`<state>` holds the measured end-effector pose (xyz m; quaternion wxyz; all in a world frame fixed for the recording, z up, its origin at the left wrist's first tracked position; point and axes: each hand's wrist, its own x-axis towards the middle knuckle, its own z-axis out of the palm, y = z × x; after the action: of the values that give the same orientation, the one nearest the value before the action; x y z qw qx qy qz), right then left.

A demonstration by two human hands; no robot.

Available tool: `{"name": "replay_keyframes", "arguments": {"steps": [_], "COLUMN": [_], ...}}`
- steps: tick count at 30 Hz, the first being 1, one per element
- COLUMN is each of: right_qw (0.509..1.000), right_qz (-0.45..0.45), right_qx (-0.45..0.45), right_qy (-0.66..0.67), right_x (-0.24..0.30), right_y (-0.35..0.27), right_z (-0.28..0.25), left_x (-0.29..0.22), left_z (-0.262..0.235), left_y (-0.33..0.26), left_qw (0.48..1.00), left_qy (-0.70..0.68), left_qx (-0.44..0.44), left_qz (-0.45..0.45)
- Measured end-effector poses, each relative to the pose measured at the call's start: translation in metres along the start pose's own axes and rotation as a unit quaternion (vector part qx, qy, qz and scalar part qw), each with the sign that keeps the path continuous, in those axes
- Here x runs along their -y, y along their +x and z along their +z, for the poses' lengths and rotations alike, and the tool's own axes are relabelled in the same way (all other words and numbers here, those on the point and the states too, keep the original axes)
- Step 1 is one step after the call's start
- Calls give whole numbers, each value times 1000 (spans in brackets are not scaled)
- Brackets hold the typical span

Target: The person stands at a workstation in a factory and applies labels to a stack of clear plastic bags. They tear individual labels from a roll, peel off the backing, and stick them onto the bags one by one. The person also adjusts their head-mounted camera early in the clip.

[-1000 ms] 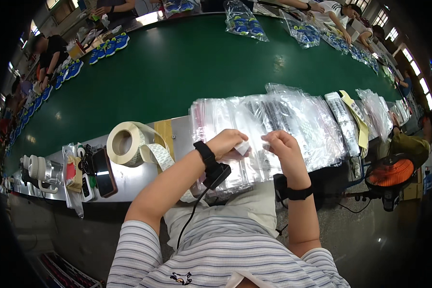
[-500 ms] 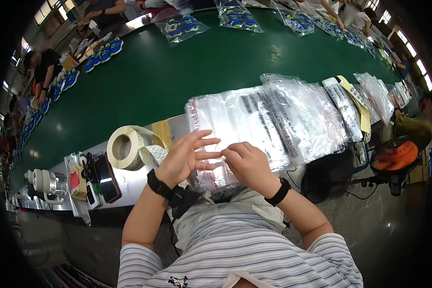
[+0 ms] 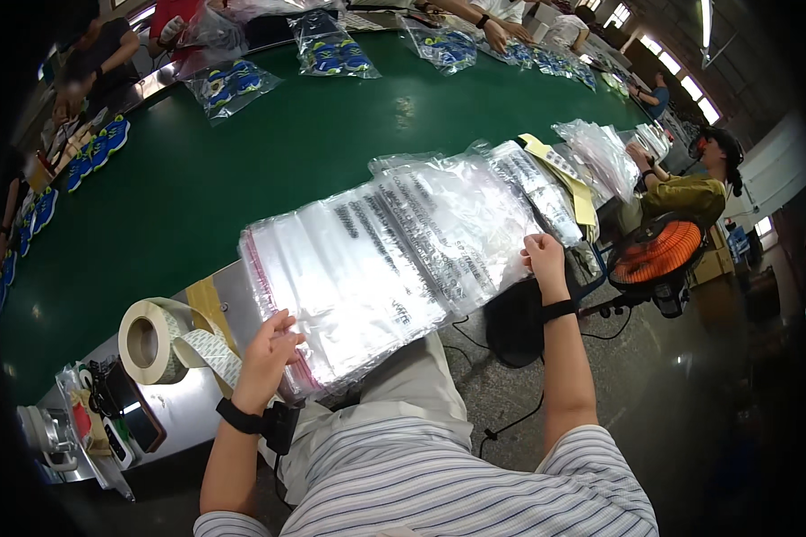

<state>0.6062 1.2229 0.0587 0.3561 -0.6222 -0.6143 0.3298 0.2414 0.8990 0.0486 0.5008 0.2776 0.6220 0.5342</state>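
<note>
Overlapping clear plastic bags (image 3: 349,277) with dark print and a pinkish-red strip at one end lie in a wide stack before me, over the near edge of the table. At the stack's left end is my left hand (image 3: 267,358), its fingers slightly apart beside the red strip, with nothing seen in them. My right hand (image 3: 546,261) is closed at the right edge of the pile, thumb and fingers pinching the rim of a clear bag. Left of the bags stands a roll of white labels (image 3: 143,345), its strip trailing toward my left wrist.
A green conveyor belt (image 3: 304,134) runs beyond the bags, bearing bagged blue shoes (image 3: 336,55) and loose blue shoes (image 3: 98,152). A phone (image 3: 141,421) lies at left. An orange fan (image 3: 658,251) stands at right near a seated co-worker (image 3: 690,192). Others work across the belt.
My hands have parted: the right has gone right to the pile's far edge and pinched a bag, the left has lowered to the red-strip end. The view has swung right.
</note>
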Motion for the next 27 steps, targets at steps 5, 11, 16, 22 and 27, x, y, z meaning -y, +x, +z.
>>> {"name": "replay_keyframes", "arguments": {"steps": [5, 11, 16, 22, 27], "right_qw": [998, 996, 992, 978, 891], "right_qz": [22, -3, -8, -70, -256], "right_qx": [-18, 10, 53, 115, 45], "right_qy": [62, -85, 115, 162, -372], "right_x": [-1, -1, -2, -4, -12], "right_y": [-10, 17, 18, 23, 32], "right_z": [-8, -5, -9, -42, -52], "left_x": [-13, -40, -48, -35, -36], "left_z": [10, 68, 158, 191, 183], "left_y": [-14, 3, 48, 85, 89], "left_qw": [988, 864, 748, 673, 656], "left_qy": [129, 366, 505, 623, 639], "left_qx": [-30, 72, 178, 239, 271], "left_qz": [84, 339, 392, 320, 296]}}
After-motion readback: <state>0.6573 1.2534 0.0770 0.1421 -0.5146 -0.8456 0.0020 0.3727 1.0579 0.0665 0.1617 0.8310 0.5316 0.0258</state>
